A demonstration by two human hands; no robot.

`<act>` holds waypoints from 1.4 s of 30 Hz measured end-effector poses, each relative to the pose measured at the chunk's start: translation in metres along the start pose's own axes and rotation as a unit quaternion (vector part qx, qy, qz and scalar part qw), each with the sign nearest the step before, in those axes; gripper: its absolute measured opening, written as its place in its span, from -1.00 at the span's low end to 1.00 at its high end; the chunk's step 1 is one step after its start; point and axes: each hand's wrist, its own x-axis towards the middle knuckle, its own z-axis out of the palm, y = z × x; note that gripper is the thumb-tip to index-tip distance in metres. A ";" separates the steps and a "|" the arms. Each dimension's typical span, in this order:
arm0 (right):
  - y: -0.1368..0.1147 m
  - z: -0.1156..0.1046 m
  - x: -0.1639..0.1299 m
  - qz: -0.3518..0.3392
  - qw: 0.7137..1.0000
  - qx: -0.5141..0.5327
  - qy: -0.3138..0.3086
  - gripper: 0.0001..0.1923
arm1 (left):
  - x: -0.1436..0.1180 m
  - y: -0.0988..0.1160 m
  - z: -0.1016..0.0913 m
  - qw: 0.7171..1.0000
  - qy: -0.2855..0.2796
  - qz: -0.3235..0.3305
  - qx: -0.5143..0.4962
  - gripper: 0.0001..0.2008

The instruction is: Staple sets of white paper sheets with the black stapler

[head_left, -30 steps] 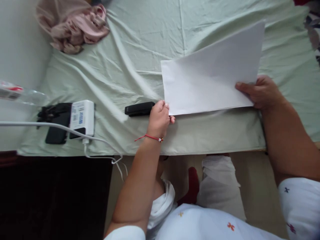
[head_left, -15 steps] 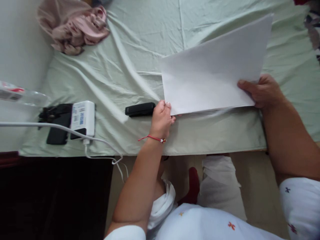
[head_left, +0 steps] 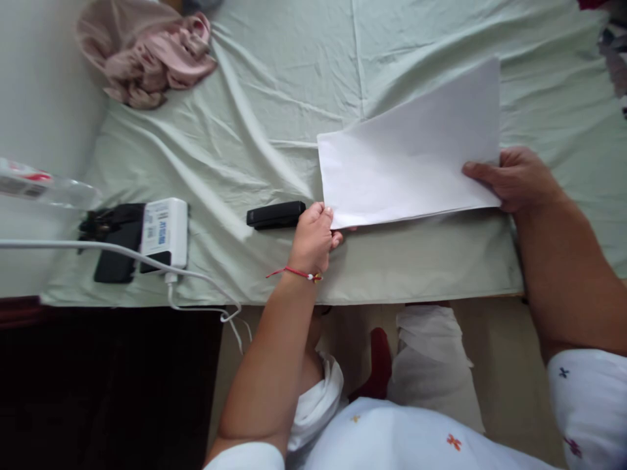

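Observation:
White paper (head_left: 411, 150), perhaps more than one sheet, is held above the bed between both hands. My left hand (head_left: 316, 236) pinches its near left corner, thumb on top and fingers beneath. On the right edge my right hand (head_left: 514, 179) grips the paper, its thumb lying flat on the upper face and the other fingers hidden below. The far right corner of the paper tilts upward. Just left of my left hand, a black oblong device (head_left: 275, 215), perhaps a stapler, lies on the pale green sheet (head_left: 274, 274).
A white box-like device (head_left: 171, 225) with a white cable (head_left: 206, 277) sits at the left beside a black phone-like slab (head_left: 115, 261). A clear plastic bottle (head_left: 63, 189) lies by the wall. Crumpled pink cloth (head_left: 161, 55) rests at the far left.
The paper's far edge has come down toward me, and its far right corner has dropped and shifted left. My left hand has moved slightly down and left. Both hands still grip the paper.

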 end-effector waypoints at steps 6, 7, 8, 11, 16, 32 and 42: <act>-0.007 0.005 -0.002 0.008 0.998 -0.010 0.059 -0.80 | 0.002 -0.015 -0.010 0.979 0.037 0.099 0.172 -0.79; -0.009 0.005 -0.003 0.005 0.998 -0.014 0.067 -0.82 | 0.001 -0.018 -0.012 0.961 0.062 0.157 0.217 -0.82; -0.011 0.004 -0.003 0.002 0.997 -0.020 0.076 -0.84 | -0.002 -0.021 -0.015 0.937 0.091 0.221 0.256 -0.86; -0.016 0.005 -0.006 -0.004 0.996 -0.022 0.086 -0.86 | -0.009 -0.023 -0.026 0.854 0.191 0.368 0.314 -0.89; -0.023 0.015 -0.011 0.012 0.996 0.035 0.078 -0.82 | 0.004 -0.016 -0.068 0.741 0.359 0.440 0.358 -0.83; -0.013 0.014 -0.005 0.001 0.995 0.091 0.035 -0.71 | 0.032 -0.023 -0.066 0.813 0.239 0.357 0.394 -0.80; -0.017 0.025 -0.012 -0.009 0.999 0.017 0.031 -0.84 | 0.032 -0.022 -0.061 0.810 0.239 0.348 0.406 -0.83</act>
